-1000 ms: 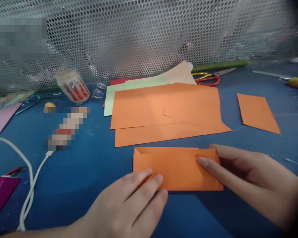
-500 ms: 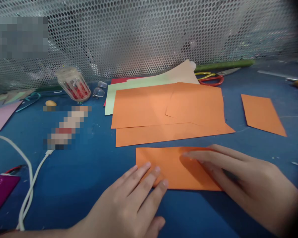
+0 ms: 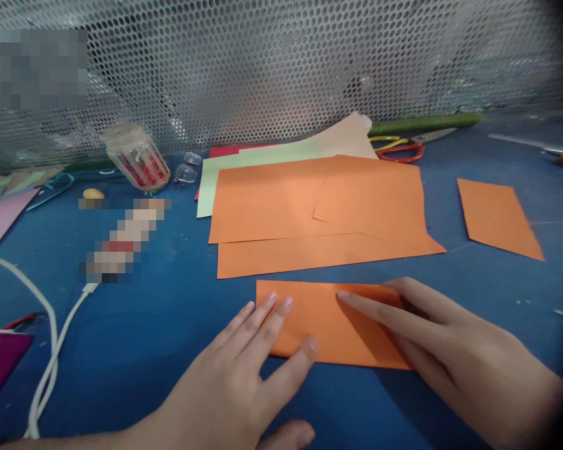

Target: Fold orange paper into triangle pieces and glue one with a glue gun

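Note:
An orange sheet of paper (image 3: 309, 325), seemingly folded into a long rectangle, lies flat on the blue table in front of me. My left hand (image 3: 248, 362) is open, its spread fingers resting on the sheet's left part and its thumb out over the table. My right hand (image 3: 450, 337) lies across the right end with fingers stretched out, one fingertip touching the paper near its upper edge. That hand covers the sheet's right edge. Just beyond lie larger overlapping orange sheets (image 3: 272, 200), and a smaller orange piece (image 3: 497, 215) sits apart to the right.
Pale green paper (image 3: 206, 194) shows under the orange sheets. Behind are scissors (image 3: 403, 150), a long green vegetable-like object (image 3: 426, 123) and a perforated metal screen (image 3: 281, 69). Leftward stand a tilted jar (image 3: 138, 159), eyeglasses (image 3: 186, 172), a white cable (image 3: 51, 319) and a purple object (image 3: 2, 369).
My left fingers have slid slightly up and left on the folded sheet, and the index finger has spread away from the others. The sheet's right end has tilted slightly downward.

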Action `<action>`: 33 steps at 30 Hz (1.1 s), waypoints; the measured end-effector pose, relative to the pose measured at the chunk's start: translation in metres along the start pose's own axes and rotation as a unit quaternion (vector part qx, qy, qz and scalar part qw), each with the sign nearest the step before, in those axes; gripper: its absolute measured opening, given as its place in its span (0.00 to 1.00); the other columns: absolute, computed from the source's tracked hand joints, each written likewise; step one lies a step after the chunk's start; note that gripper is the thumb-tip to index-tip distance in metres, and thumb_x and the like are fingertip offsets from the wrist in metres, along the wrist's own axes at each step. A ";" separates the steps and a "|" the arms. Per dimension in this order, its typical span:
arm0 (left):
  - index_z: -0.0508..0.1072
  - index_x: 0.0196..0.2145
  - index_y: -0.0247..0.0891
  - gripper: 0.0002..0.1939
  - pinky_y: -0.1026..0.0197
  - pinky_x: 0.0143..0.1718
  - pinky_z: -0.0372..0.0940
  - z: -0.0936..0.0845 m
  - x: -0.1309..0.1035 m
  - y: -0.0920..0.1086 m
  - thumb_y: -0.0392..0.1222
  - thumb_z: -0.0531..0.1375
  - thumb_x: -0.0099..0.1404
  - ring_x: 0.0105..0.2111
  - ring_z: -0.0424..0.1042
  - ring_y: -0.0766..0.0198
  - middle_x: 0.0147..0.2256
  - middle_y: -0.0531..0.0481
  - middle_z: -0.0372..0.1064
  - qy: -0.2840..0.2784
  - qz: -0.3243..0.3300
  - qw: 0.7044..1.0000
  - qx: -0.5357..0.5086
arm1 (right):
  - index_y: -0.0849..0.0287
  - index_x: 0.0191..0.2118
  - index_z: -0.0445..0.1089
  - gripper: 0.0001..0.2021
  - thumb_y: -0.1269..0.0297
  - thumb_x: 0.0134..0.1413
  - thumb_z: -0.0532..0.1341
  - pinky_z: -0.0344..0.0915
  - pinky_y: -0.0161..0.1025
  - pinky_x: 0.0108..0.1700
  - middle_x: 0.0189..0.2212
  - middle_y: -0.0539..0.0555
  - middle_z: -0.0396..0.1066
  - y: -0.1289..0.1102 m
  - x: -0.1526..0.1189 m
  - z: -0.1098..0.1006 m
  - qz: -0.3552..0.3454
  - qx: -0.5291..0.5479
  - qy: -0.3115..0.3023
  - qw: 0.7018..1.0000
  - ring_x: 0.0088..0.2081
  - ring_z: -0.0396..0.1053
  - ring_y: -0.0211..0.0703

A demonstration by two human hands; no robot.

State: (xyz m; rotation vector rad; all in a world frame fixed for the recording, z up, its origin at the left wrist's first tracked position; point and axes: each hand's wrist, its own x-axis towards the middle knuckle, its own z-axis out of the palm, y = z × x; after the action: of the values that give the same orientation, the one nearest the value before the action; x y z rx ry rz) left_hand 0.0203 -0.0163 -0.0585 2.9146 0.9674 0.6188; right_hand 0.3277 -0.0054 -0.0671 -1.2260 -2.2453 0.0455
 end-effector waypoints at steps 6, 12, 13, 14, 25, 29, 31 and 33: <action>0.61 0.79 0.46 0.35 0.39 0.65 0.73 0.001 0.000 0.002 0.62 0.58 0.82 0.73 0.66 0.37 0.73 0.28 0.64 -0.015 0.000 0.999 0.036 | 0.46 0.64 0.78 0.27 0.72 0.77 0.46 0.73 0.35 0.29 0.36 0.53 0.77 -0.001 0.001 -0.001 0.005 0.003 -0.015 1.000 0.30 0.77 0.42; 0.63 0.78 0.47 0.35 0.40 0.67 0.71 -0.001 0.001 0.001 0.65 0.56 0.83 0.73 0.66 0.40 0.72 0.32 0.67 -0.031 -0.002 0.999 0.042 | 0.46 0.66 0.76 0.26 0.70 0.78 0.46 0.74 0.35 0.31 0.37 0.53 0.77 -0.001 0.003 -0.001 0.008 -0.002 -0.022 1.000 0.31 0.77 0.42; 0.62 0.78 0.48 0.35 0.40 0.67 0.71 -0.001 0.001 0.001 0.65 0.55 0.83 0.73 0.66 0.40 0.72 0.32 0.66 -0.035 -0.004 0.999 0.041 | 0.45 0.66 0.76 0.27 0.70 0.78 0.46 0.74 0.35 0.31 0.37 0.53 0.77 -0.001 0.003 -0.001 0.010 -0.002 -0.027 1.000 0.30 0.77 0.42; 0.62 0.78 0.49 0.35 0.40 0.67 0.71 -0.001 0.001 0.000 0.66 0.55 0.83 0.74 0.65 0.40 0.73 0.32 0.66 -0.036 -0.007 0.999 0.040 | 0.45 0.66 0.75 0.27 0.70 0.78 0.46 0.74 0.35 0.31 0.37 0.53 0.76 -0.001 0.003 -0.001 0.010 -0.002 -0.029 1.000 0.30 0.77 0.42; 0.54 0.81 0.49 0.40 0.39 0.66 0.71 0.001 -0.002 0.000 0.70 0.51 0.83 0.74 0.64 0.38 0.73 0.30 0.64 -0.046 -0.004 0.997 0.065 | 0.46 0.66 0.75 0.27 0.74 0.74 0.49 0.76 0.34 0.32 0.39 0.52 0.78 -0.005 0.004 -0.005 0.020 -0.041 -0.032 0.998 0.31 0.79 0.40; 0.52 0.82 0.49 0.43 0.41 0.66 0.71 0.001 -0.001 -0.002 0.72 0.52 0.81 0.73 0.66 0.38 0.73 0.30 0.64 -0.041 0.002 0.996 0.078 | 0.57 0.64 0.78 0.23 0.69 0.75 0.51 0.81 0.42 0.37 0.39 0.56 0.81 0.000 0.005 -0.007 0.010 -0.075 -0.016 0.997 0.34 0.82 0.48; 0.50 0.82 0.50 0.43 0.43 0.66 0.71 0.001 -0.001 -0.002 0.73 0.50 0.81 0.72 0.67 0.41 0.73 0.32 0.65 -0.043 0.002 0.996 0.083 | 0.59 0.65 0.77 0.23 0.67 0.76 0.51 0.83 0.45 0.40 0.39 0.57 0.82 0.004 0.003 -0.006 0.010 -0.087 -0.021 0.996 0.36 0.82 0.50; 0.48 0.83 0.50 0.43 0.44 0.66 0.71 0.000 0.000 -0.002 0.73 0.49 0.82 0.72 0.68 0.42 0.73 0.33 0.65 -0.042 0.001 0.995 0.088 | 0.60 0.67 0.74 0.24 0.70 0.75 0.49 0.83 0.45 0.44 0.42 0.58 0.82 0.007 -0.001 -0.004 0.003 -0.101 -0.030 0.994 0.38 0.83 0.50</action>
State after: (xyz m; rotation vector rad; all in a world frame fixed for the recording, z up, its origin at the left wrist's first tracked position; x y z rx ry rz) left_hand 0.0189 -0.0146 -0.0589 3.0654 1.0603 0.4281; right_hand 0.3354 -0.0030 -0.0667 -1.3528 -2.3430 -0.1490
